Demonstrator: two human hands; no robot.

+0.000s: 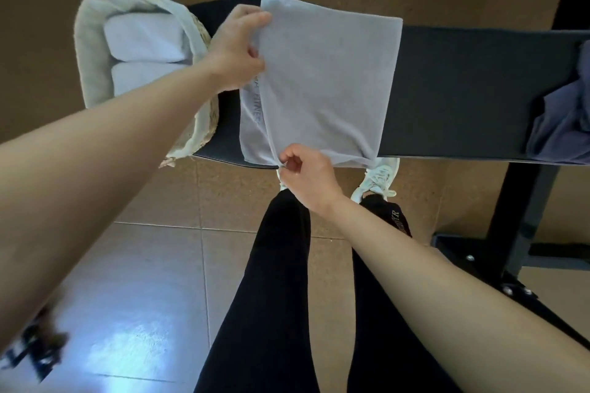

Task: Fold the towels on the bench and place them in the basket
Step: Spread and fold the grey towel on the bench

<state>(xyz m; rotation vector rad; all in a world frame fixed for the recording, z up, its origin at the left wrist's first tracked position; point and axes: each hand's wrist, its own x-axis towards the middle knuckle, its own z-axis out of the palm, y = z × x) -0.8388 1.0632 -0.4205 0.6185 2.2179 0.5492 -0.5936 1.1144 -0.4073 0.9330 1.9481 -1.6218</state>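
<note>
Towel (325, 80) lies half-folded on the surface (463, 89). Left hand (236, 51) and right hand (306, 179) fingers pinch its corners, aligning edges squarely.

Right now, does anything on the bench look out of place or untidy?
Only one thing: a dark blue towel lies crumpled, unfolded, at the right end of the black padded bench. The light grey towel held by both hands looks neat.
</note>
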